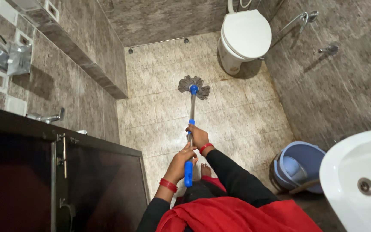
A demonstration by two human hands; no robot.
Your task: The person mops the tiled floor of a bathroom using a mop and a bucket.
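Observation:
A mop with a metal pole and blue grips (190, 124) runs from my hands out to its grey string head (194, 86), which lies on the beige tiled floor (232, 116) near the toilet. My right hand (197, 136) grips the pole higher up, at the blue collar. My left hand (181, 162) holds the blue end grip lower down, close to my body. Both wrists wear red bangles. A bare foot shows just below the hands.
A white toilet (244, 36) with its lid down stands at the far end. A blue bucket (299, 167) sits at the right beside a white basin (359, 180). A dark door (44, 180) and wall taps are on the left.

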